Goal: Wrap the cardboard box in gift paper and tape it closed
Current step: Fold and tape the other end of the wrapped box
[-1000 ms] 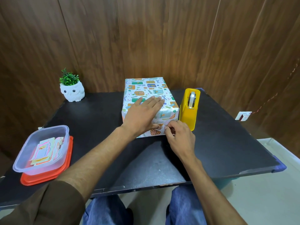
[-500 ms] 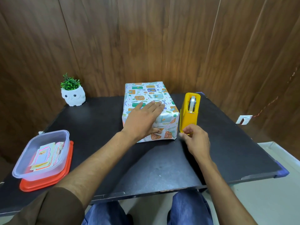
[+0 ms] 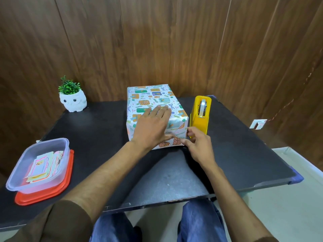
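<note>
A: Entry one, gift-wrapped box (image 3: 152,96): hidden parts?
B: Top centre and near face, under left hand (image 3: 152,126).
A: Right hand (image 3: 199,147)?
B: Covers tape dispenser (image 3: 201,119) base corner; whether the fingertips pinch anything is unclear.
A: Cards (image 3: 43,166)?
B: Print too small.

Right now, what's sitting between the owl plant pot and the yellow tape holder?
The wrapped box sits between the owl pot and the tape holder, with the left hand flat on top. The head view shows it.
</note>
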